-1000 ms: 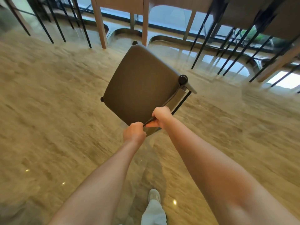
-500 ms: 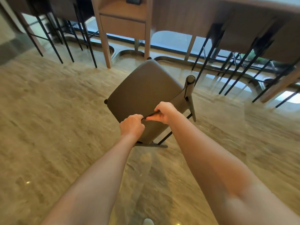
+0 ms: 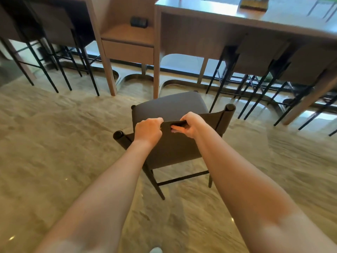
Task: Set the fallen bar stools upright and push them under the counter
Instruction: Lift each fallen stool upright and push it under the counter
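A dark grey bar stool (image 3: pixel 171 106) with thin black legs stands nearly upright on the floor in front of me, its seat facing the counter. Both hands grip the top edge of its low backrest. My left hand (image 3: pixel 148 129) is curled over the edge on the left. My right hand (image 3: pixel 190 125) grips it just to the right, fingers wrapped under the rim. The wooden counter (image 3: pixel 209 13) runs across the back, a short way beyond the stool.
Other bar stools (image 3: pixel 259 57) are tucked under the counter on the right, and more stools (image 3: pixel 54 31) on the left. A wooden shelf unit with a drawer (image 3: pixel 127 50) stands between them. Polished stone floor (image 3: pixel 54 143) spreads all around.
The stool has swung from tilted, with its seat facing me, to nearly upright on its legs. Both hands kept hold of the backrest. My view has risen toward the counter.
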